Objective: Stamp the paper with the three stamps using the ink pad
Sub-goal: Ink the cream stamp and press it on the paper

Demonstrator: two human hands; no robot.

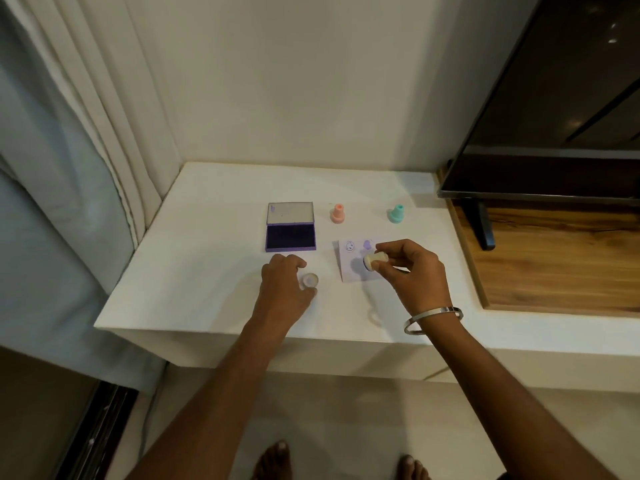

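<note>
Cream stamp (374, 261) tilted over paper (353, 261) (two prints); ink pad (290, 238) open.

A dark television (554, 98) is seen at the right, its stand (483, 226) planted on a wooden surface (554, 258). Pale curtains (86, 133) are hung at the left, beside the white wall (294, 81).
</note>
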